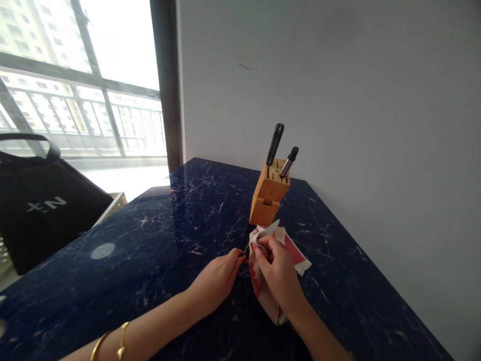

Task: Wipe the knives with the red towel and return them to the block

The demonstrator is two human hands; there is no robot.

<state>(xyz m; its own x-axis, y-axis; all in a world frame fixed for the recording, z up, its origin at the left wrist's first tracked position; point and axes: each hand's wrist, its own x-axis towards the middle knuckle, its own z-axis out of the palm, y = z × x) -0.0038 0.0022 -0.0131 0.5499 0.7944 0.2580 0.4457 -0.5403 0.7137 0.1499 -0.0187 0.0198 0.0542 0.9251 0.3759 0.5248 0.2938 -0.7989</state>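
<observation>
Red-and-white cloth is bunched in the right hand, fingers closed round it, just in front of the wooden knife block. The left hand pinches a dark handle whose far end disappears into the cloth; it looks like a knife being wiped. Both wrists lie low over the dark marble tabletop, forearms converging toward the block. Drawing the blade out would call for a firm pinch and fingers kept off the edge. Two handles stand in the block.
</observation>
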